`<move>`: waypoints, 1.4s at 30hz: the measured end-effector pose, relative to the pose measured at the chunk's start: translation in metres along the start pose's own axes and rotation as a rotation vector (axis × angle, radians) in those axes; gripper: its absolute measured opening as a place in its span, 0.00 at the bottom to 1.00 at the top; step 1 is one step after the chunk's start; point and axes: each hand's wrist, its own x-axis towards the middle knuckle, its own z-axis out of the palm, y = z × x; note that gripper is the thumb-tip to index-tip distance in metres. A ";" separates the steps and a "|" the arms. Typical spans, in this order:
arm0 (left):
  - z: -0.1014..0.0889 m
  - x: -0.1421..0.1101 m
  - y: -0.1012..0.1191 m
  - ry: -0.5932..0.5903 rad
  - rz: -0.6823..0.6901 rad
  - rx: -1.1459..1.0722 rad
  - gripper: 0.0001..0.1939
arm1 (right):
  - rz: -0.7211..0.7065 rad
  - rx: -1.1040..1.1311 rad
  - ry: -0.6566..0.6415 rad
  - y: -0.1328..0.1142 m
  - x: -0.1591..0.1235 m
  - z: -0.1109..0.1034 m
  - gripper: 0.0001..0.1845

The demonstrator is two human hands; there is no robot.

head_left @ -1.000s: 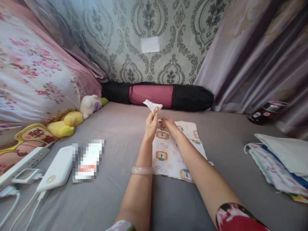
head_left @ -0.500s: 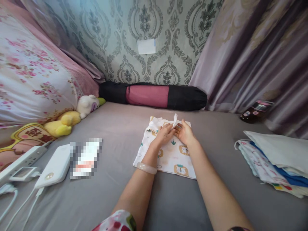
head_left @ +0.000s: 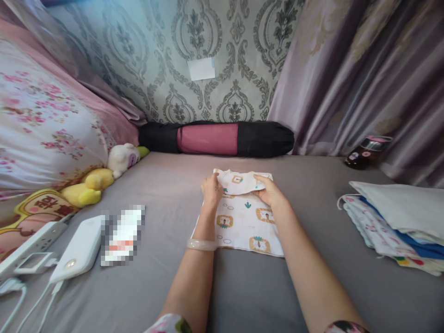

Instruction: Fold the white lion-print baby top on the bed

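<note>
A white cloth [head_left: 243, 226] printed with lion heads and small green plants lies on the grey bed sheet in front of me. Its far part is doubled over into a flap. My left hand [head_left: 211, 188] pinches the flap's left end, thumb on top. At the flap's right end, my right hand [head_left: 269, 190] grips the cloth, with the fingers partly under it. A pale bangle [head_left: 201, 244] circles my left wrist.
To the right are a stack of folded cloths [head_left: 388, 222] and a dark bottle [head_left: 364, 153]. A black and pink roll [head_left: 208, 138] lies along the wall. On the left are a white power bank [head_left: 79, 249], a power strip [head_left: 38, 240], cables and plush toys [head_left: 83, 187].
My hands have moved apart from the cloth's middle to its two far ends. The white strip that stuck up between them is now laid over as a flat flap.
</note>
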 end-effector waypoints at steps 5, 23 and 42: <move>-0.007 -0.007 -0.010 -0.112 -0.116 0.125 0.21 | -0.186 -0.183 0.151 0.011 0.017 -0.012 0.23; 0.008 -0.015 -0.013 -0.085 -0.213 0.328 0.25 | -0.390 -0.920 0.387 0.004 0.035 -0.051 0.32; -0.021 0.012 -0.021 -0.226 -0.224 0.451 0.19 | -0.489 -1.217 0.414 -0.012 0.017 -0.048 0.24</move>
